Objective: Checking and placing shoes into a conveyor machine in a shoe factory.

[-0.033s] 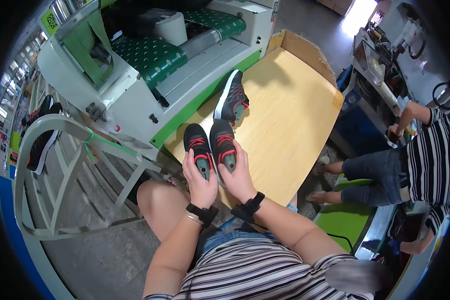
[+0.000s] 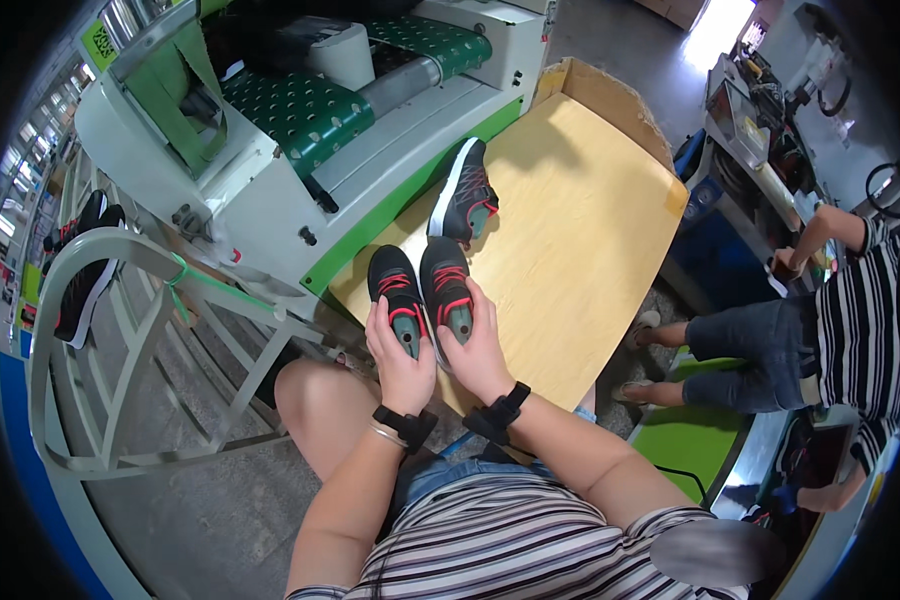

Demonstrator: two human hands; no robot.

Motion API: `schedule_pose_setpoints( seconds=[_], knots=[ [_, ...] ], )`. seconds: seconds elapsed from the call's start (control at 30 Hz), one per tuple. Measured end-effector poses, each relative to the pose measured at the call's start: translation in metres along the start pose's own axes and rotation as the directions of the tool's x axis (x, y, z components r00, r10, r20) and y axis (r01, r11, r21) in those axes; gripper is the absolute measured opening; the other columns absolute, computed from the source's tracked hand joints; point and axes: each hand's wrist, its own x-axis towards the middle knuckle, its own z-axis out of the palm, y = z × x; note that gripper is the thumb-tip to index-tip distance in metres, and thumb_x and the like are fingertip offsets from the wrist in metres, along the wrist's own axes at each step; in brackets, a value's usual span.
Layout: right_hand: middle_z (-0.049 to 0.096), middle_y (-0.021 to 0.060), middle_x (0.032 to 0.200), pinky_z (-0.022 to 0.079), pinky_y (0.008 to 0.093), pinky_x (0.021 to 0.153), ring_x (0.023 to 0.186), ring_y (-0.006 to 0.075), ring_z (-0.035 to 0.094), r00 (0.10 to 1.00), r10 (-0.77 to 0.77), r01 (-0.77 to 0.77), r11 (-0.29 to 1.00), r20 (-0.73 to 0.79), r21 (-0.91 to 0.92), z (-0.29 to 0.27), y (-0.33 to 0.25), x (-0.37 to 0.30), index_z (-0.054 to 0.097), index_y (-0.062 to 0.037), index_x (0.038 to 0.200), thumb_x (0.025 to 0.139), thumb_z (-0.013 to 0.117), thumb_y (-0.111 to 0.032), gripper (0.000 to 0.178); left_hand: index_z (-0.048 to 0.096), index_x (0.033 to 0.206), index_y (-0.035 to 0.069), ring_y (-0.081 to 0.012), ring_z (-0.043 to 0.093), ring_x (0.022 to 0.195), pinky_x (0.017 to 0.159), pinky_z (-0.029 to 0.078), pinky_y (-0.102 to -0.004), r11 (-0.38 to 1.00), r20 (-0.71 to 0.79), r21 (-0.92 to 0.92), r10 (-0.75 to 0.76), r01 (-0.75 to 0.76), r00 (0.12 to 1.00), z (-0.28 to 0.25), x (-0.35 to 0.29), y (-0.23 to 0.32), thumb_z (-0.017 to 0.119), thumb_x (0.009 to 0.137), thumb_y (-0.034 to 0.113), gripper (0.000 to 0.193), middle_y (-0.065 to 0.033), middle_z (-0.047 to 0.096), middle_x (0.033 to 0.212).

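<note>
Two black sneakers with red laces lie side by side at the near left end of a light wooden board, toes pointing away from me. My left hand is closed round the heel of the left sneaker. Round the heel of the right sneaker my right hand is closed as well. A grey-green shoe last fills the left sneaker's opening, and a similar last sits in the right one. Just beyond their toes, a third black sneaker rests on its side, showing its white sole edge and red lining.
A white machine with a green perforated conveyor belt borders the board. At left, more black sneakers rest on a pale metal rack. A co-worker in a striped shirt stands at right beside a bench. Cardboard edges the board's far end.
</note>
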Motion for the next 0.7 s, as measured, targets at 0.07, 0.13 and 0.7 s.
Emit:
schedule_pose_setpoints(
  seconds=[0.07,0.13,0.7],
  knots=[
    [0.044,0.0271,0.139,0.038,0.0455,0.110,0.129,0.0432,0.044,1.000,0.007,-0.007,1.000,0.005,-0.005,-0.001,-0.002,0.000,0.030,0.0024,0.149,0.083,0.069,-0.007,0.078,0.024,0.153,0.002,-0.0468,0.031,0.139,0.116,0.026,-0.0520,1.000,-0.004,0.012,0.011,-0.011,1.000,0.000,0.000,0.000,0.065,0.081,0.003,0.083,-0.0287,0.030,0.149],
    [0.042,0.0277,0.141,0.038,0.0452,0.111,0.131,0.0433,0.044,1.000,0.017,-0.017,1.000,0.010,-0.011,-0.001,-0.002,0.000,0.028,0.0031,0.151,0.082,0.070,-0.008,0.081,0.024,0.154,0.001,-0.0472,0.030,0.139,0.116,0.026,-0.0522,1.000,-0.002,0.012,0.016,-0.016,1.000,0.000,0.001,-0.001,0.065,0.082,0.004,0.083,-0.0293,0.029,0.150],
    [0.065,0.0089,0.104,0.054,0.0307,0.079,0.090,0.0156,0.064,0.868,0.439,-0.493,0.816,0.233,0.300,-0.075,0.073,0.064,0.052,0.0033,0.133,0.100,0.062,-0.033,0.051,0.007,0.155,-0.006,-0.0462,0.017,0.148,0.121,0.019,-0.0483,0.992,0.166,-0.119,0.053,-0.033,0.985,0.041,-0.003,0.049,0.062,0.090,0.010,0.087,-0.0309,0.015,0.159]
  ],
)
